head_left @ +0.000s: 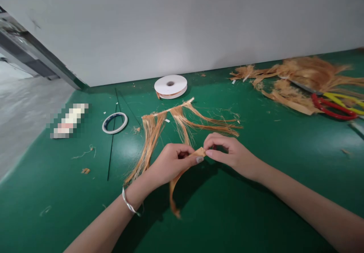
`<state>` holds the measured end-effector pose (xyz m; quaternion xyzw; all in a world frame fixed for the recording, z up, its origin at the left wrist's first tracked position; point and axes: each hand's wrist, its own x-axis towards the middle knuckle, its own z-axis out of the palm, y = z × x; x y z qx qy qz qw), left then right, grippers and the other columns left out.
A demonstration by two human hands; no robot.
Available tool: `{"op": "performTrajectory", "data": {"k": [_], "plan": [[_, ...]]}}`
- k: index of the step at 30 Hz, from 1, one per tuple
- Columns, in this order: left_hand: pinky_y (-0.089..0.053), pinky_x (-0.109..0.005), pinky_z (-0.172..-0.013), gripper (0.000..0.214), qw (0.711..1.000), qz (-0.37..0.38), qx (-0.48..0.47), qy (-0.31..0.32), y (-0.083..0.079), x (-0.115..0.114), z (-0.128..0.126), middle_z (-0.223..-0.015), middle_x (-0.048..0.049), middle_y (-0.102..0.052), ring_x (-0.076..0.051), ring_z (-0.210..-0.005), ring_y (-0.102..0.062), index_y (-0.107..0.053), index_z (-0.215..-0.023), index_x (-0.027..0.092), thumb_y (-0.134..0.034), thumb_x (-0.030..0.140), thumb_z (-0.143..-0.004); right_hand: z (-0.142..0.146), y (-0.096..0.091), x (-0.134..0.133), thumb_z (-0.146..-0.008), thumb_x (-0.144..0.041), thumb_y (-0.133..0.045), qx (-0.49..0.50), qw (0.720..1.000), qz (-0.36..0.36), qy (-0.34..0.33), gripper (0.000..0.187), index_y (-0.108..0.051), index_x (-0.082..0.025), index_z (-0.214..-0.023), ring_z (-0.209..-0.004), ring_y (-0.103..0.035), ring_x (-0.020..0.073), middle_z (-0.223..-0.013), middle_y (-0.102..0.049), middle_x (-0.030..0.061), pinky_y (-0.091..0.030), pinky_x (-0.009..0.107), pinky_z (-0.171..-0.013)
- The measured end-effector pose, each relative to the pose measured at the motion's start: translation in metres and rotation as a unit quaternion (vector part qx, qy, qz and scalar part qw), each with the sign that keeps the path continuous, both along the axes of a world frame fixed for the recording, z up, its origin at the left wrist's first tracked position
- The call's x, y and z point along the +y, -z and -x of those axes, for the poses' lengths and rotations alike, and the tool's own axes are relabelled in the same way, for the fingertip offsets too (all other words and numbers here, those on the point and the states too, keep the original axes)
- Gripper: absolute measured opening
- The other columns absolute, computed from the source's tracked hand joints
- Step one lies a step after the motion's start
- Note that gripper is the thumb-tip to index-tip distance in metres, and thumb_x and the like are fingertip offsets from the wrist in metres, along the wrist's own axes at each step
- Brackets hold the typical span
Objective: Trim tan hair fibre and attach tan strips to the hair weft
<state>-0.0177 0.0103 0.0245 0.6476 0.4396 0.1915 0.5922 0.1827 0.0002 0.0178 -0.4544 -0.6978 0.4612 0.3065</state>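
A strip of golden-brown ribbon (176, 181) is pinched between the thumb and fingers of my left hand (173, 162); its loose end hangs down and curls toward the green table. At the ribbon's upper end, the fingertips of my right hand (227, 150) are closed on its edge. Just beyond my hands lies a thin pale strip (163, 112) with several bunches of frayed golden fibres (150, 139) hanging from it. Further back rests a white spool (170, 83) with a little brown ribbon showing at its rim.
A roll of white tape (115, 123) lies over a thin dark rod (112, 150) on the left. A heap of frayed ribbon (309, 74) sits at the back right beside red-handled scissors (332, 109) and a yellow-handled tool (344, 99). A grey-white wall (182, 25) borders the green table (256, 215).
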Motion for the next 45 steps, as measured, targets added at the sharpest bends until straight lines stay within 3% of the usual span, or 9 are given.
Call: {"op": "performTrajectory", "data": {"k": [13, 20, 24, 29, 31, 34, 36, 40, 45], "plan": [[-0.015, -0.020, -0.043, 0.036, 1.000, -0.005, 0.010, -0.002, 0.001, 0.001, 0.001, -0.053, 0.0061, -0.034, -0.005, -0.049, -0.025, -0.056, -0.065, 0.013, -0.062, 0.046, -0.078, -0.005, 0.006, 0.007, -0.081, -0.030, -0.050, -0.011, 0.999, -0.013, 0.042, 0.017, -0.055, -0.019, -0.069, -0.068, -0.046, 0.0124, -0.075, -0.053, 0.0012, -0.035, 0.027, -0.062], [-0.014, -0.021, -0.044, 0.035, 1.000, -0.017, 0.015, -0.010, 0.004, 0.003, 0.002, -0.052, 0.0062, -0.032, -0.005, -0.048, -0.023, -0.055, -0.063, 0.014, -0.062, 0.045, -0.077, -0.007, 0.006, 0.011, -0.079, -0.037, -0.052, 0.050, 0.993, 0.061, 0.082, 0.020, -0.053, -0.019, -0.071, -0.063, -0.043, 0.0118, -0.071, -0.049, 0.0005, -0.035, 0.027, -0.060], [-0.015, -0.021, -0.044, 0.034, 1.000, -0.018, 0.015, -0.013, 0.005, 0.003, 0.001, -0.051, 0.0065, -0.032, -0.005, -0.047, -0.024, -0.057, -0.063, 0.014, -0.062, 0.045, -0.076, -0.008, 0.012, 0.013, -0.076, -0.036, -0.055, 0.179, 0.967, 0.135, 0.119, 0.020, -0.053, -0.018, -0.070, -0.066, -0.046, 0.0120, -0.072, -0.051, 0.0014, -0.039, 0.028, -0.063], [-0.015, -0.021, -0.045, 0.034, 1.000, -0.014, 0.009, -0.006, 0.006, 0.004, 0.001, -0.053, 0.0062, -0.032, -0.005, -0.048, -0.024, -0.057, -0.064, 0.014, -0.062, 0.045, -0.078, -0.006, 0.012, 0.011, -0.079, -0.031, -0.058, 0.252, 0.943, 0.192, 0.100, 0.016, -0.054, -0.017, -0.074, -0.073, -0.053, 0.0119, -0.082, -0.059, 0.0033, -0.041, 0.027, -0.068], [-0.016, -0.021, -0.045, 0.034, 1.000, -0.012, 0.001, -0.008, 0.007, 0.004, 0.001, -0.054, 0.0060, -0.033, -0.005, -0.049, -0.025, -0.057, -0.064, 0.014, -0.062, 0.045, -0.077, -0.004, 0.009, 0.010, -0.081, -0.030, -0.057, 0.300, 0.918, 0.242, 0.091, 0.015, -0.049, -0.018, -0.075, -0.071, -0.054, 0.0118, -0.083, -0.061, 0.0030, -0.041, 0.026, -0.064], [-0.018, -0.020, -0.046, 0.034, 1.000, -0.006, -0.012, -0.014, 0.007, 0.004, 0.000, -0.055, 0.0059, -0.036, -0.006, -0.050, -0.027, -0.056, -0.064, 0.013, -0.063, 0.044, -0.076, -0.002, 0.005, 0.007, -0.084, -0.030, -0.054, 0.360, 0.874, 0.319, 0.065, 0.016, -0.044, -0.019, -0.078, -0.059, -0.050, 0.0095, -0.073, -0.056, -0.0003, -0.036, 0.024, -0.054], [-0.019, -0.020, -0.046, 0.032, 1.000, -0.001, -0.015, -0.015, 0.007, 0.004, 0.000, -0.055, 0.0057, -0.038, -0.006, -0.051, -0.029, -0.058, -0.067, 0.013, -0.063, 0.043, -0.076, 0.000, 0.004, 0.006, -0.084, -0.028, -0.053, 0.374, 0.864, 0.334, 0.051, 0.015, -0.043, -0.019, -0.078, -0.052, -0.041, 0.0075, -0.064, -0.047, -0.0037, -0.031, 0.023, -0.050], [-0.019, -0.020, -0.046, 0.029, 1.000, -0.001, -0.012, -0.014, 0.007, 0.004, 0.000, -0.053, 0.0058, -0.039, -0.005, -0.049, -0.029, -0.060, -0.069, 0.013, -0.064, 0.040, -0.077, 0.001, 0.008, 0.006, -0.084, -0.028, -0.052, 0.328, 0.900, 0.282, 0.059, 0.018, -0.040, -0.019, -0.075, -0.051, -0.027, 0.0065, -0.059, -0.029, -0.0064, -0.022, 0.023, -0.049], [-0.018, -0.020, -0.045, 0.030, 1.000, 0.003, -0.014, -0.016, 0.007, 0.003, -0.001, -0.053, 0.0060, -0.038, -0.005, -0.047, -0.029, -0.058, -0.066, 0.014, -0.063, 0.040, -0.078, -0.003, 0.012, 0.005, -0.091, -0.036, -0.042, 0.198, 0.968, 0.153, 0.033, 0.020, -0.038, -0.021, -0.078, -0.053, -0.024, 0.0085, -0.063, -0.027, -0.0053, -0.023, 0.025, -0.051]]}}
